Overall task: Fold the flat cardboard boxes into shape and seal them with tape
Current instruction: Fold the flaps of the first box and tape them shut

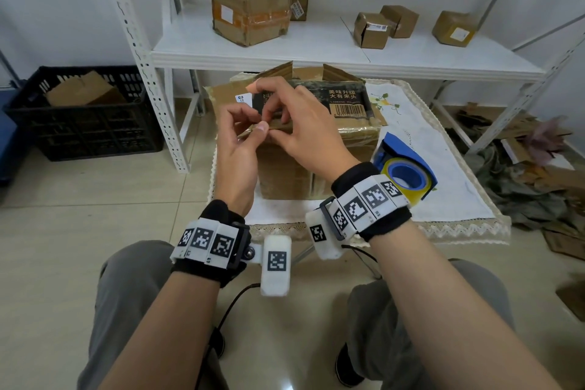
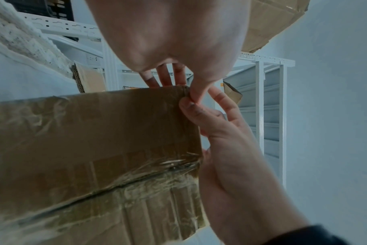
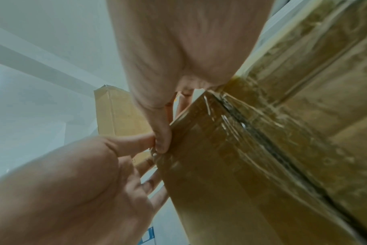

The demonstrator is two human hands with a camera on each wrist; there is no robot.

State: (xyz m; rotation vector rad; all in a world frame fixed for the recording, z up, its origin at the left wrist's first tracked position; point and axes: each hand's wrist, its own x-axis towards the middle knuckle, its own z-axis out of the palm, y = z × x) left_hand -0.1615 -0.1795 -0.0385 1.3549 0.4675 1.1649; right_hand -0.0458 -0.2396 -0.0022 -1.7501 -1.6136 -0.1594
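Note:
A brown cardboard box (image 1: 316, 165), wrapped in clear tape, stands on a small cloth-covered table (image 1: 443, 199). Both hands meet at its near top left corner. My left hand (image 1: 258, 127) pinches that corner between thumb and forefinger, with the other fingers loosely spread. My right hand (image 1: 276, 128) reaches over the box top and pinches the same corner from the other side. The wrist views show the taped box face (image 2: 94, 140) (image 3: 262, 149) and the thumbs touching at the corner (image 2: 186, 96) (image 3: 157, 154). Whether cardboard or a tape end lies between the fingers is unclear. A blue tape dispenser (image 1: 408, 168) with a yellow roll lies right of the box.
Behind the box sits an open carton (image 1: 316, 73) with a black printed pack (image 1: 342, 98) on it. A white metal shelf (image 1: 316, 51) holds several sealed boxes. A black crate (image 1: 82, 123) stands on the floor at the left; cardboard scraps (image 1: 522, 174) lie at the right.

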